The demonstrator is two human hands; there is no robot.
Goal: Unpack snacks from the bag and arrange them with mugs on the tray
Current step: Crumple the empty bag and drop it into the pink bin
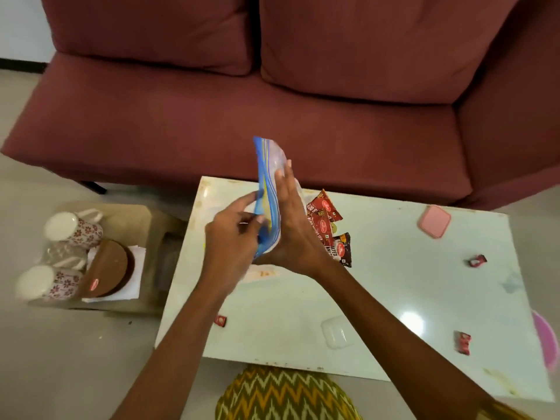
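A maroon sofa (272, 86) fills the far side, and the white table (394, 298) lies near us. On a low stand at the left, two floral mugs (75, 228) lie tipped beside a brown round tin (106, 268). We hold the blue-edged bag (268, 189) upright over the table: our right hand (291, 225) presses flat and open against it, our left hand (233, 234) pinches its near edge. Red snack packets (325, 216) lie just right of it. Small wrapped candies (477, 261) sit scattered.
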